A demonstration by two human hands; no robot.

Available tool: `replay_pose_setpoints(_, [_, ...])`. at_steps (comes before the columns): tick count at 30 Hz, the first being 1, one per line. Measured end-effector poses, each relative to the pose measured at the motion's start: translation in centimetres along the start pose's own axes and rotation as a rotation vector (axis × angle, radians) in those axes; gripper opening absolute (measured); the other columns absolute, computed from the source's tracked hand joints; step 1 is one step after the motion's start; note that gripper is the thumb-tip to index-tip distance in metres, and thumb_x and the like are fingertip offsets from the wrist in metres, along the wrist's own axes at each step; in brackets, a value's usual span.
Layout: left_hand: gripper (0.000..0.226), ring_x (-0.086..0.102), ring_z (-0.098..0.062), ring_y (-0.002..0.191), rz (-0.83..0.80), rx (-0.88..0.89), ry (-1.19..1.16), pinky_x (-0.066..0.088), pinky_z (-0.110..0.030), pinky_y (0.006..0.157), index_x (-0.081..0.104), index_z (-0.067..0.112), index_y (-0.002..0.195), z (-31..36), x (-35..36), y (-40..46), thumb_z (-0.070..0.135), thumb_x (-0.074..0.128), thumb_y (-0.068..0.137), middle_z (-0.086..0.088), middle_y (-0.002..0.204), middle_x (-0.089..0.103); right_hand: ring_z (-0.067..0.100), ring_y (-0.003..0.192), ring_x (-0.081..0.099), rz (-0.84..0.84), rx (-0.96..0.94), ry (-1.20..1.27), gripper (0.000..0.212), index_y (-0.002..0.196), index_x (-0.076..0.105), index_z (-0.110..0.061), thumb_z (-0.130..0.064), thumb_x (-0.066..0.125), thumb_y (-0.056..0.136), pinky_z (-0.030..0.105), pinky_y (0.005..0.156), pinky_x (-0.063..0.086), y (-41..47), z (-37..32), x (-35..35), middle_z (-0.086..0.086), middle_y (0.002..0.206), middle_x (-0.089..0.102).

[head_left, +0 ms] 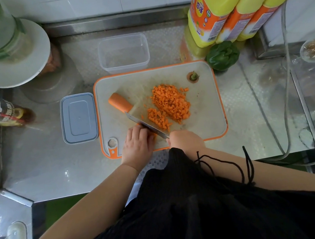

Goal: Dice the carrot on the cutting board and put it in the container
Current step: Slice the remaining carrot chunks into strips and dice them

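Diced carrot (170,102) heaps bright orange beside an uncut carrot stub (120,102). The right hand (185,138) grips the knife (146,125), handle hidden. The left hand (138,141) curls over something unseen.

Steel counter (46,172) gleamed, patterned and glossy; the container (123,53) was clear plastic, the cutting board (206,101) matt, scuffed plastic.

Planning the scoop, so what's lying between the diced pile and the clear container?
In the head view, only bare cutting board lies between the diced carrot and the container.
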State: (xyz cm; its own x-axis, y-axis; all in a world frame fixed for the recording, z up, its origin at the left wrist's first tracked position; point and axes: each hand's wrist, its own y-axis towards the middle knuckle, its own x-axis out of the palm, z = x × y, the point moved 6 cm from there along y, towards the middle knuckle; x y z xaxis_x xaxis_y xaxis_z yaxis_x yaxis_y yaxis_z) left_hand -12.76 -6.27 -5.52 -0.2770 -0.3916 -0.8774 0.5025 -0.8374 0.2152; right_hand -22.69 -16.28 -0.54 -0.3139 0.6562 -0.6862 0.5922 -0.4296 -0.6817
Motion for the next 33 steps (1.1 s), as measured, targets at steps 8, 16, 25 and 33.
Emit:
replay_pose_setpoints(8, [0.029, 0.055, -0.036, 0.093, 0.016, 0.032, 0.007, 0.048, -0.044, 0.087, 0.064, 0.002, 0.091, 0.0, 0.0, 0.0, 0.026, 0.048, 0.098, -0.015, 0.099, 0.06, 0.027, 0.081, 0.06, 0.088, 0.009, 0.069, 0.03, 0.092, 0.058, -0.01, -0.036, 0.043, 0.099, 0.035, 0.067, 0.046, 1.0, 0.3, -0.2, 0.003, 0.075, 0.053])
replay_pose_setpoints(16, [0.035, 0.053, -0.034, 0.093, 0.052, 0.038, 0.059, 0.048, -0.043, 0.084, 0.065, 0.007, 0.091, 0.4, -1.1, -0.2, 0.033, 0.043, 0.102, -0.013, 0.1, 0.059, 0.023, 0.072, 0.048, 0.089, -0.021, 0.1, 0.033, 0.082, 0.043, -0.012, -0.038, 0.036, 0.102, 0.033, 0.063, 0.036, 0.2, 2.0, -1.0, -0.003, 0.064, 0.038])
replay_pose_setpoints(25, [0.026, 0.052, -0.035, 0.09, 0.035, 0.0, 0.093, 0.048, -0.044, 0.08, 0.062, 0.004, 0.091, 0.1, -0.6, -0.4, 0.027, 0.05, 0.095, -0.014, 0.097, 0.058, 0.027, 0.088, 0.06, -0.022, -0.035, 0.046, 0.029, 0.09, 0.05, -0.011, -0.033, 0.035, 0.103, 0.035, 0.071, 0.044, -1.2, 0.5, -0.3, -0.001, 0.07, 0.043])
replay_pose_setpoints(33, [0.025, 0.052, -0.035, 0.092, 0.036, -0.039, 0.042, 0.047, -0.043, 0.084, 0.061, 0.002, 0.091, -0.4, 0.1, -0.5, 0.025, 0.051, 0.095, -0.015, 0.098, 0.058, 0.025, 0.08, 0.058, -0.018, 0.033, -0.012, 0.021, 0.098, 0.061, -0.008, -0.019, 0.043, 0.099, 0.033, 0.068, 0.043, 0.6, -0.2, 0.3, 0.004, 0.077, 0.054])
